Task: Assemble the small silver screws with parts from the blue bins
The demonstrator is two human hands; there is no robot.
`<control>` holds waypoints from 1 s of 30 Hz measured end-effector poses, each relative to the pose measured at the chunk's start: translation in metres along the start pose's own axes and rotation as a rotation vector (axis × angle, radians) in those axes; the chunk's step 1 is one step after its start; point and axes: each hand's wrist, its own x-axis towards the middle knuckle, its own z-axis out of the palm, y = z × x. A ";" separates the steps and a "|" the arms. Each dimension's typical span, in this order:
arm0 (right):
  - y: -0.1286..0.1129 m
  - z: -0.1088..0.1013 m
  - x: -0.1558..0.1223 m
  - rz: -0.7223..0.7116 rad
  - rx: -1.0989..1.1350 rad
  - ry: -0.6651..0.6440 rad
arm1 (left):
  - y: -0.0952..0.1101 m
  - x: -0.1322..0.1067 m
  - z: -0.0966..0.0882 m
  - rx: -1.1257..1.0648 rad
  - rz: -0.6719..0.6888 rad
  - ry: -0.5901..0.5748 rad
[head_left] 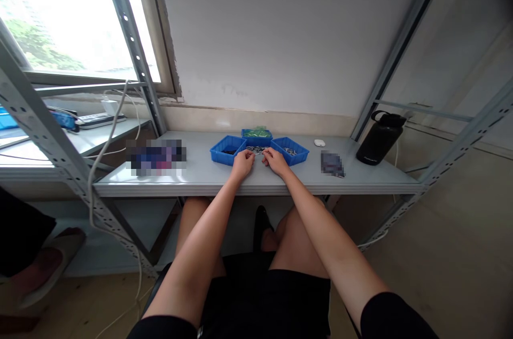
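My left hand rests at the front of the table with its fingertips pinched together. My right hand is likewise closed in a pinch, a short gap away. Whatever the fingers hold is too small to make out. Just beyond my fingertips lies a loose pile of small silvery metal pieces. Beside my left hand stands a blue bin with dark pieces inside. Another blue bin, by my right hand, holds small shiny metal pieces. Behind the pile, a third blue bin contains green plastic.
On the grey table a blurred-out item lies at left and a second one at right. Near the latter are a white mouse-like object and a black bottle. Metal shelf posts flank the table; another person's foot shows at left.
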 end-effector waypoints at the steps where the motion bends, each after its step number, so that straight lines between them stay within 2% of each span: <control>1: 0.000 0.000 0.000 -0.001 -0.003 0.012 | 0.000 0.000 0.000 -0.003 0.001 -0.001; 5: 0.003 0.000 0.000 0.005 -0.019 0.059 | 0.000 -0.001 0.000 -0.018 -0.009 0.001; 13: 0.002 0.000 0.000 0.027 -0.028 0.054 | 0.000 0.000 0.001 -0.050 -0.020 0.025; 22: -0.002 -0.001 -0.002 0.051 0.014 0.013 | 0.001 0.000 0.001 -0.091 -0.029 0.028; 30: 0.004 0.001 0.001 -0.048 -0.042 -0.113 | 0.006 -0.003 -0.001 -0.173 -0.033 0.041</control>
